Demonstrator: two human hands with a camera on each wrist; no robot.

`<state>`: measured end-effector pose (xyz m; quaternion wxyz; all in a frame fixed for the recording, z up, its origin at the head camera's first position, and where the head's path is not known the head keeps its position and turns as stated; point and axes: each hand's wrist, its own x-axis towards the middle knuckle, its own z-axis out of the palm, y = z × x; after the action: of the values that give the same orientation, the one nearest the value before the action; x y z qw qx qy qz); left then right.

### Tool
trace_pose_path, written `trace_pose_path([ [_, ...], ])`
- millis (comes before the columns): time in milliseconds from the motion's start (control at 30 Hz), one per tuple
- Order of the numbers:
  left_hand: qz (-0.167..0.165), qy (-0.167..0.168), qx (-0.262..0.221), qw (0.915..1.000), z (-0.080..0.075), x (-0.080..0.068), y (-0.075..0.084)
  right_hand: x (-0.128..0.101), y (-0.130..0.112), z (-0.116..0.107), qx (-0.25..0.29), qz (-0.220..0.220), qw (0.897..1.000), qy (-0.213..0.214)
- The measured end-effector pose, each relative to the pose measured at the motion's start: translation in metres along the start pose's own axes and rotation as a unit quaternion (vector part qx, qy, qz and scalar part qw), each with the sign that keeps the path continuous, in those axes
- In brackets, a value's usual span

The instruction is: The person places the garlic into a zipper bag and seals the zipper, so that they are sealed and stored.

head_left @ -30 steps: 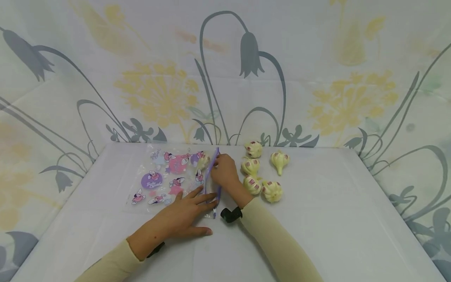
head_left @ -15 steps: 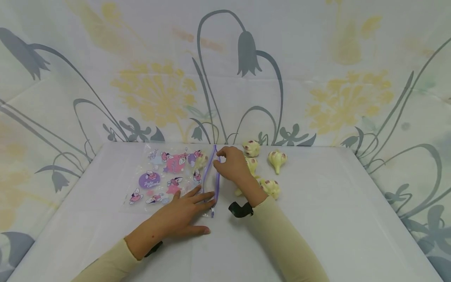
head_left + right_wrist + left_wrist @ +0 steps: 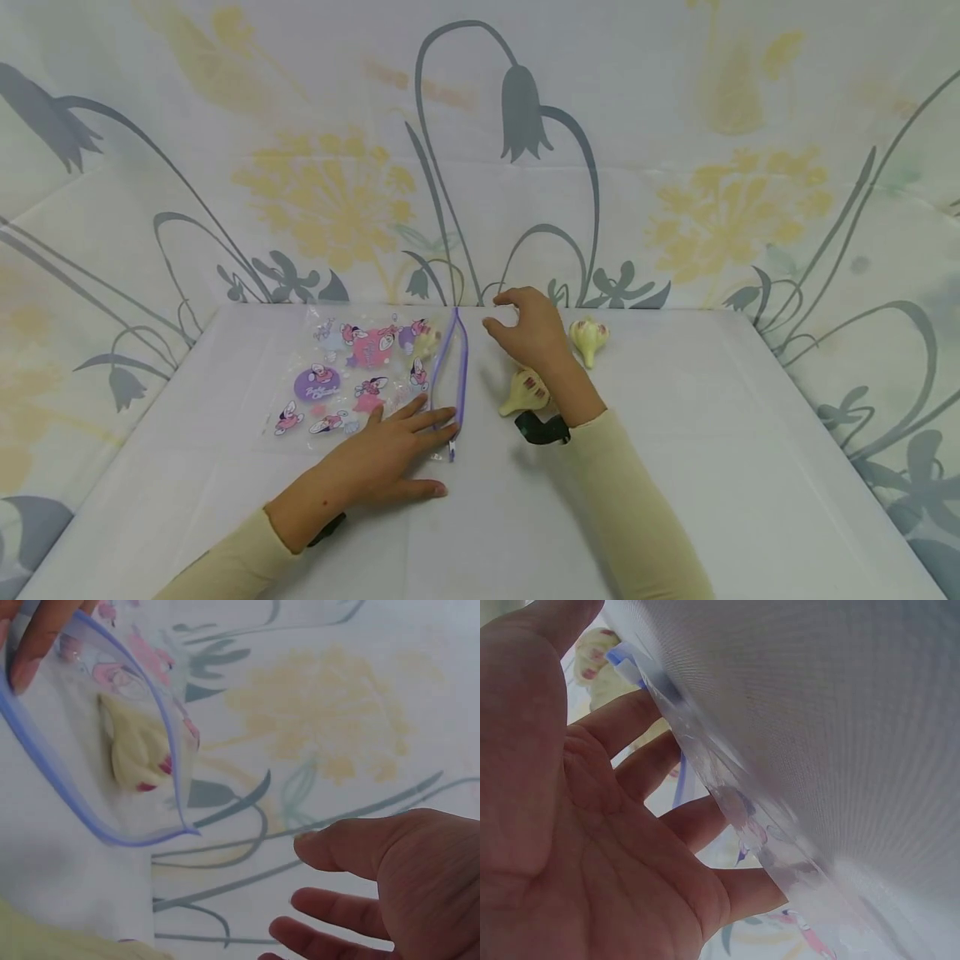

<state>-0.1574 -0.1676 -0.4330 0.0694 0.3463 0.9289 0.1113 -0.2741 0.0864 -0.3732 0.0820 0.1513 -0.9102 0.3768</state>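
Garlic bulbs lie at the far middle of the white table (image 3: 675, 467), beside a clear zip bag (image 3: 352, 375) printed with pink and purple cartoon figures. The bag lies flat left of centre, its purple zipper edge (image 3: 456, 367) facing right and standing slightly open. One bulb (image 3: 424, 342) already sits inside the bag near that mouth; the right wrist view shows it pale yellow with red marks behind the plastic (image 3: 139, 754). The left hand (image 3: 390, 454) rests flat on the near right corner of the bag, fingers straight and spread, fingertips touching the zipper edge; the left wrist view shows the open palm (image 3: 577, 825) against the plastic. The right hand (image 3: 528, 329) hovers just right of the bag's far corner, above the bulbs, fingers loosely curved and apart, gripping nothing, as the right wrist view confirms (image 3: 390, 892). A bulb (image 3: 525, 392) lies on the table just under the right wrist, stem pointing left towards the bag. Another bulb (image 3: 588, 337) lies just right of the hand, stem pointing to the near side. Other bulbs may be hidden beneath the hand; that cannot be told. Behind the table hangs a backdrop (image 3: 337, 192) printed with yellow and grey flowers.
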Motion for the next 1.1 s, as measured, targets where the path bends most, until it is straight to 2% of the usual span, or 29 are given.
trace_pose_path([
  [167,0.0,-0.001,0.0,1.0,-0.001,-0.001,0.0,-0.001,0.006,-0.009,-0.001,0.019,1.0,-0.012],
  [467,0.001,-0.001,0.006,1.0,-0.001,0.0,0.0,-0.003,0.013,-0.018,-0.029,0.078,0.995,-0.06],
  [767,0.001,-0.001,0.005,1.0,0.0,-0.001,0.001,-0.001,0.022,-0.014,-0.095,0.134,0.981,-0.099],
  [1100,-0.004,-0.009,0.001,0.9999,0.001,0.001,0.0,-0.001,0.028,-0.012,-0.101,0.161,0.975,-0.113],
])
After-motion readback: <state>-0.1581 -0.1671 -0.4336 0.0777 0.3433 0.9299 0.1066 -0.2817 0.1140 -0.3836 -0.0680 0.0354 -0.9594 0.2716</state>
